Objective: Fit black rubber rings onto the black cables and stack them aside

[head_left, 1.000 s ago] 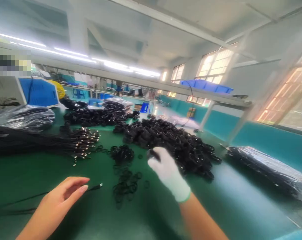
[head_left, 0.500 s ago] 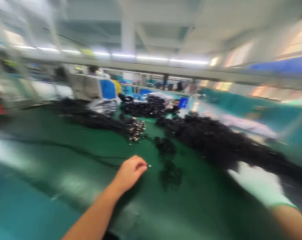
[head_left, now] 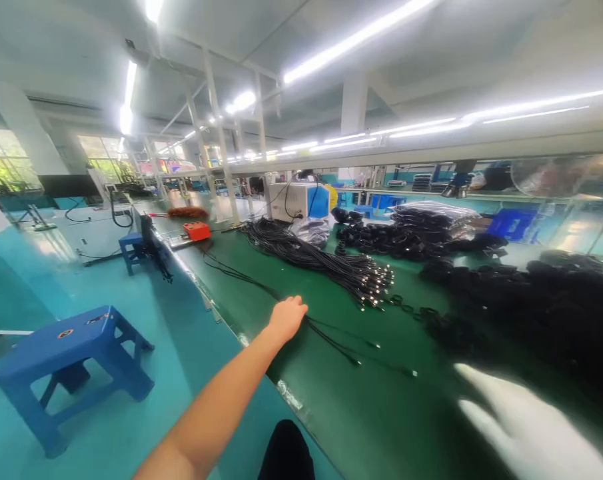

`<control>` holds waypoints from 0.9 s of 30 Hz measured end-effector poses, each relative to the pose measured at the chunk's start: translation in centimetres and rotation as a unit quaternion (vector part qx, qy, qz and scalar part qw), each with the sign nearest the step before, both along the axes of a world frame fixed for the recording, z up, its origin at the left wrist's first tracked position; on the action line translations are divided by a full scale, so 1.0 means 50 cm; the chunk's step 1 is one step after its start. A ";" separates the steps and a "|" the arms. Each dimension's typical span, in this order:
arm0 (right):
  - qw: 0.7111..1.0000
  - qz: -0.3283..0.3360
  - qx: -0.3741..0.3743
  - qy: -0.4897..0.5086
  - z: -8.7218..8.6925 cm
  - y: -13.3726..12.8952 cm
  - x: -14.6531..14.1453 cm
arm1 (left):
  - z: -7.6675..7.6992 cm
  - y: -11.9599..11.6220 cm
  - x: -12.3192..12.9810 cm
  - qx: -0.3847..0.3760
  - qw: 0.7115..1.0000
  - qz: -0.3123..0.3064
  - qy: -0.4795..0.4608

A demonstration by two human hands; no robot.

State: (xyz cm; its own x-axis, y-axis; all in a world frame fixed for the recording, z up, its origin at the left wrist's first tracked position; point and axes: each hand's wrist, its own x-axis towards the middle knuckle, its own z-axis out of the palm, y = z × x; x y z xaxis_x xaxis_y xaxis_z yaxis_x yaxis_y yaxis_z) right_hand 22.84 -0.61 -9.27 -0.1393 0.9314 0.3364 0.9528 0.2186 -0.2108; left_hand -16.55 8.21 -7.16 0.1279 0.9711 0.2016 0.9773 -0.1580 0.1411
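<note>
My bare left hand [head_left: 288, 316] is closed around a few thin black cables [head_left: 334, 343] above the green table. Their ends with small metal plugs fan out to the right of the fist, and the other lengths trail away to the left. A white glove covers my right hand [head_left: 518, 417], which is blurred at the lower right. Its thumb and fingers are apart, with nothing seen between them. Beyond my left hand lies a thick bundle of black cables [head_left: 321, 260], its silvery plugs bunched at the near end. Small black loops [head_left: 431, 317] lie between that bundle and my right hand.
Dark coiled items pile up [head_left: 531, 300] along the right of the green tabletop [head_left: 381, 407]. Behind the bundle stands a beige and blue machine [head_left: 298, 200]. An orange-red box [head_left: 196, 231] sits at the far left of the table. On the floor is a blue stool [head_left: 81, 353].
The view has swung left, showing the floor and stool. My left hand now grips the cables farther back from their plugs. My right hand has come away from the dark pile.
</note>
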 end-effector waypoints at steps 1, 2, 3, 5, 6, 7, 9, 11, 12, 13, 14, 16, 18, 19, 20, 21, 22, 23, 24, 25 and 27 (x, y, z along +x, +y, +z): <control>0.998 0.056 -0.034 -0.015 0.000 0.019 -0.041 | 0.001 0.006 -0.006 -0.002 1.000 -0.009 0.003; 0.994 0.091 -0.047 -0.026 0.003 0.036 -0.082 | 0.004 0.009 -0.013 0.000 1.000 -0.016 0.002; 0.991 0.111 -0.064 -0.039 0.009 0.049 -0.121 | 0.007 0.009 -0.019 0.006 1.000 -0.023 -0.002; 0.985 0.117 -0.112 -0.064 0.025 0.065 -0.185 | 0.018 0.001 -0.034 0.034 0.999 -0.030 -0.019; 0.981 0.112 -0.139 -0.078 0.034 0.069 -0.209 | 0.024 -0.006 -0.042 0.054 0.998 -0.031 -0.031; 0.977 0.107 -0.161 -0.094 0.041 0.071 -0.226 | 0.030 -0.014 -0.049 0.076 0.996 -0.031 -0.046; 0.971 0.097 -0.181 -0.124 0.049 0.070 -0.247 | 0.038 -0.032 -0.060 0.118 0.990 -0.029 -0.077; 0.971 0.086 -0.173 -0.137 0.043 0.068 -0.256 | 0.038 -0.053 -0.065 0.148 0.983 -0.029 -0.104; 0.973 0.079 -0.169 -0.133 0.036 0.067 -0.259 | 0.034 -0.063 -0.065 0.158 0.980 -0.029 -0.115; 0.976 0.071 -0.165 -0.123 0.027 0.066 -0.261 | 0.029 -0.074 -0.065 0.164 0.978 -0.028 -0.124; 0.979 0.063 -0.163 -0.108 0.019 0.065 -0.263 | 0.021 -0.084 -0.065 0.165 0.977 -0.027 -0.131; 0.983 0.051 -0.163 -0.064 0.007 0.061 -0.263 | 0.003 -0.101 -0.063 0.154 0.978 -0.027 -0.139; 0.983 0.041 -0.181 0.008 0.010 0.052 -0.261 | -0.011 -0.105 -0.061 0.132 0.981 -0.028 -0.142; 0.978 0.038 -0.196 0.053 0.017 0.045 -0.259 | -0.016 -0.102 -0.059 0.122 0.982 -0.027 -0.143; 0.972 0.039 -0.213 0.095 0.027 0.039 -0.257 | -0.018 -0.094 -0.055 0.115 0.982 -0.025 -0.146; 0.964 0.044 -0.227 0.129 0.039 0.033 -0.255 | -0.018 -0.083 -0.051 0.109 0.982 -0.021 -0.150; 0.958 0.049 -0.236 0.156 0.052 0.029 -0.254 | -0.015 -0.069 -0.045 0.104 0.982 -0.018 -0.154; 0.953 0.057 -0.240 0.176 0.065 0.028 -0.254 | -0.012 -0.055 -0.038 0.100 0.982 -0.016 -0.159; 0.949 0.066 -0.241 0.193 0.076 0.030 -0.253 | -0.008 -0.043 -0.031 0.096 0.982 -0.012 -0.163; 0.944 0.070 -0.245 0.209 0.085 0.036 -0.251 | -0.004 -0.034 -0.023 0.093 0.982 -0.006 -0.165; 0.930 0.052 -0.255 0.258 0.094 0.055 -0.246 | 0.000 -0.029 -0.009 0.087 0.983 0.008 -0.165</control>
State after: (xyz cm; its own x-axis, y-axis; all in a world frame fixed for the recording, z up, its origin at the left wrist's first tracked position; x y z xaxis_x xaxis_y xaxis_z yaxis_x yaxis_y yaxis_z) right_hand 10.57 2.16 -4.58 -0.1796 0.9787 -0.0992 0.6757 0.0495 -0.7355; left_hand -17.00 6.78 -7.14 0.0134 0.9199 0.3920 0.8856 -0.1929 0.4224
